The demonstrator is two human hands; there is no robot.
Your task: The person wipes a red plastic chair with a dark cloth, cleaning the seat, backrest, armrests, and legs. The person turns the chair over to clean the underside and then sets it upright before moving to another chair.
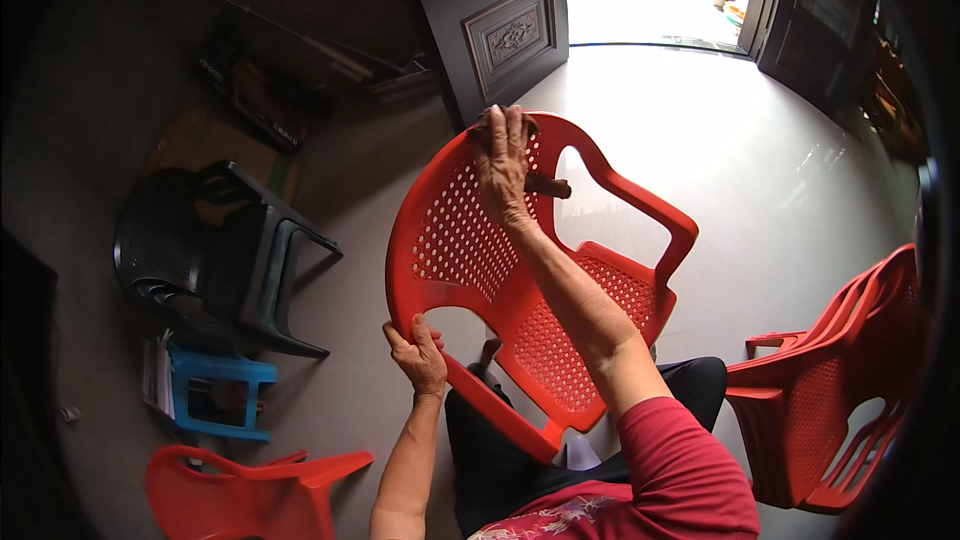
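Note:
A red plastic armchair [546, 352] with a perforated back and seat is tilted in front of my body, over my legs. My left hand [420, 358] grips it where the backrest edge meets the near armrest. Up at the top rim of the backrest, my right hand [502, 162] presses a brown cloth [548, 186] against the plastic. Part of the cloth sticks out beside the palm, and a darker piece shows beyond the fingertips. My right forearm hides some of the back and seat.
Stacked red chairs [815, 410] stand at the right. A dark chair [215, 250], a blue stool [215, 390] and another red chair [250, 495] are at the left. Beyond, a carved dark door [510, 35] stands open to a bright doorway.

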